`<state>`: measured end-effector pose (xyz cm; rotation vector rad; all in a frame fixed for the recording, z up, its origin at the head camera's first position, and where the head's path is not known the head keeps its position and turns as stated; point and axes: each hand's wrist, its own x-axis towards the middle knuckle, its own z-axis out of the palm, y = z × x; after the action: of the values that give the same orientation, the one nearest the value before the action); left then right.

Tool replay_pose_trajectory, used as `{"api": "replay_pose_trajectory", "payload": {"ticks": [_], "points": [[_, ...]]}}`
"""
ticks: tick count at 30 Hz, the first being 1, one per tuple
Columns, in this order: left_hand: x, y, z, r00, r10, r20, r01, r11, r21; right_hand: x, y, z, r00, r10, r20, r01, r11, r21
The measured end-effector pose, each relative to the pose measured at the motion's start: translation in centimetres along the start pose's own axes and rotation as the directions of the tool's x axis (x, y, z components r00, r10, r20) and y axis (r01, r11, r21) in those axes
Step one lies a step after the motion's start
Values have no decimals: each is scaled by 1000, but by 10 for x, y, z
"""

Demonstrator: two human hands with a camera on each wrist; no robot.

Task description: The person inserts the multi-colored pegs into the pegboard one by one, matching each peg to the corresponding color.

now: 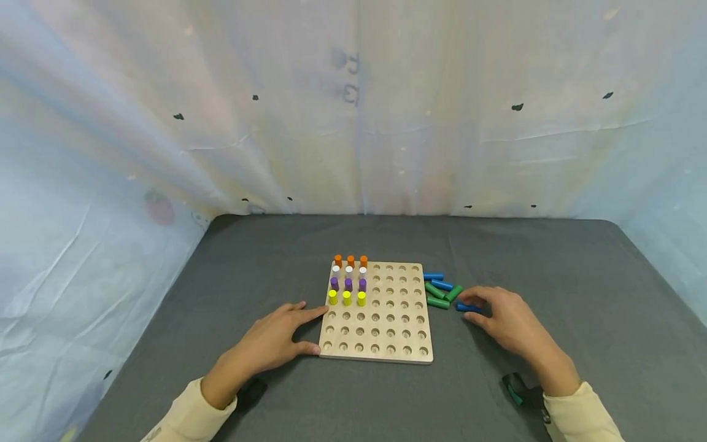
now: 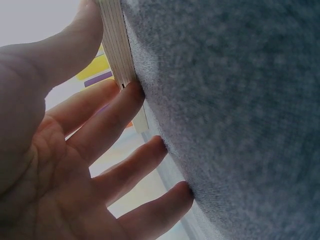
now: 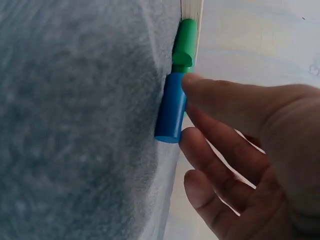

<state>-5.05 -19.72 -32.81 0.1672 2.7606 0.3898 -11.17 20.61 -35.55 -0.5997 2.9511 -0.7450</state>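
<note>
A square wooden pegboard (image 1: 386,358) lies on the table, its left columns holding orange (image 1: 350,260), white (image 1: 349,271), purple (image 1: 348,285) and yellow pegs (image 1: 347,299), three of each colour in rows. My left hand (image 1: 270,341) rests against the board's left edge, index finger and thumb touching it, fingers spread and nearly straight. In the left wrist view, the board's side (image 2: 119,50) meets these fingertips. Right of the board, my right hand (image 1: 510,319) pinches a blue peg (image 3: 171,107) lying on the cloth, thumb on one side and bent fingers on the other.
Between the board and my right hand lie loose green pegs (image 1: 437,302) and other blue pegs (image 1: 442,285). Dark grey cloth (image 1: 276,258) covers the table. A pale curtain (image 1: 414,153) hangs behind it and along the sides.
</note>
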Motion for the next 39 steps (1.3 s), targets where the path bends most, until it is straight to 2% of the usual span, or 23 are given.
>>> {"api": "replay_pose_trajectory", "payload": {"ticks": [5, 11, 27, 39], "points": [[-1, 0, 1, 1000, 0, 4, 0, 1000, -3, 0, 2, 4, 1000, 20, -11, -20, 1000, 1], [-2, 0, 3, 1000, -2, 5, 2, 1000, -9, -2, 4, 9, 998, 41, 41, -41, 999, 4], [-3, 0, 1, 1000, -13, -1, 13, 1000, 0, 1, 0, 5, 998, 12, 60, -11, 1000, -13], [-2, 3, -2, 1000, -19, 4, 19, 1000, -4, 0, -3, -3, 1000, -13, -6, 13, 1000, 13]]}}
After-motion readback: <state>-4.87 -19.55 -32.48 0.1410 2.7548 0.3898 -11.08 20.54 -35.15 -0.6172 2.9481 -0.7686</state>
